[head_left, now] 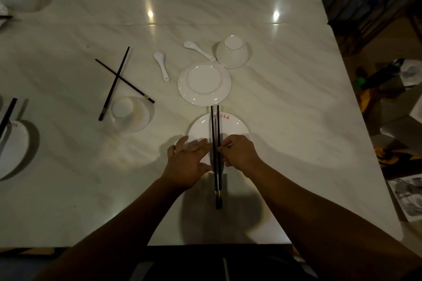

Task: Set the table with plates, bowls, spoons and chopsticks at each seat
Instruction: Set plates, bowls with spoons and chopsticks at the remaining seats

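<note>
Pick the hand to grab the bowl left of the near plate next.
Left, probably. The left hand lies open on that side of the chopsticks; the right hand pinches them and would cross over to reach the bowl.

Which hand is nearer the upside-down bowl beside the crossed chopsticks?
Left. The left hand rests on the plate, just right of that bowl. The right hand sits farther right, across the paired chopsticks, fingers pinching them.

Red lettering (221,117) on near plate (199,129) unreadable; left-edge plate (11,148) cut off by frame.
</note>
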A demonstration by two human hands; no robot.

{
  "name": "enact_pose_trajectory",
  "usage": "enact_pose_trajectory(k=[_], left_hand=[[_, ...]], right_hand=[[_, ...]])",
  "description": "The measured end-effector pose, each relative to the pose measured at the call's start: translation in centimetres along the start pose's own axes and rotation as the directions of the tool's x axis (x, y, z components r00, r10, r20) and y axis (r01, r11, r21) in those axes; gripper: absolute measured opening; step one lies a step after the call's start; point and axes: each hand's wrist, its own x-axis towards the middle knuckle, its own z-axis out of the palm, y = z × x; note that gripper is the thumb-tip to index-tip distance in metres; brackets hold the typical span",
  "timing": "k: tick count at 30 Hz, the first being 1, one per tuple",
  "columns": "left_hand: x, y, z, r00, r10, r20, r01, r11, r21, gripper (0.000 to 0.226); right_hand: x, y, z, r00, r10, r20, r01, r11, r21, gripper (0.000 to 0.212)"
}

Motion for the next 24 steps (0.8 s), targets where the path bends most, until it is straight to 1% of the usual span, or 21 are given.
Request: enact_pose_trajectory(k=[3, 5, 10, 15, 17, 19, 22, 24], left_hand=[[0.4, 0.0, 0.0, 1.000, -0.004, 0.030, 0.003, 1.000, 0.016, 0.065], [0.5, 0.3, 0.2, 1.000, -0.002, 0.019, 0.002, 1.000, 0.015, 0.068], [0.4, 0.9, 0.5, 0.998, 0.055, 0.020, -0.056, 0.998, 0.040, 0.066], [1.1, 0.9, 0.5, 0.997, 0.068, 0.032, -0.069, 0.997, 0.042, 0.065], [1.3, 0.9, 0.3, 0.997, 0.078, 0.029, -0.079, 0.996, 0.035, 0.065], [1.5, 0.7, 0.0, 0.997, 0.081, 0.000, -0.081, 0.997, 0.018, 0.065], [1.7, -0.6, -0.6, 0.997, 0.059, -0.051, -0.061, 0.997, -0.041, 0.070], [2.1, -1.7, -1.4, 0.994, 0.043, -0.102, -0.054, 0.993, -0.106, 0.074]], right_hand=[[0.2, 0.0, -0.2, 1.000, -0.005, 0.004, 0.005, 1.000, -0.006, 0.010], [0.2, 0.0, -0.4, 1.000, -0.006, 0.004, 0.006, 1.000, 0.003, 0.011], [0.6, 0.2, -0.7, 1.000, -0.014, 0.019, 0.014, 1.000, 0.006, 0.003], [0.9, -0.1, -0.8, 1.000, -0.018, 0.025, 0.018, 1.000, 0.017, 0.013], [1.1, -0.1, -0.9, 0.999, -0.028, 0.019, 0.028, 1.000, -0.007, 0.011], [1.4, 0.0, -1.0, 0.999, -0.051, -0.010, 0.050, 0.997, -0.064, 0.004], [1.9, -0.7, -1.7, 0.994, -0.102, -0.027, 0.094, 0.976, -0.198, 0.015], [2.6, -1.6, -2.3, 0.993, -0.113, -0.043, 0.102, 0.972, -0.210, 0.015]])
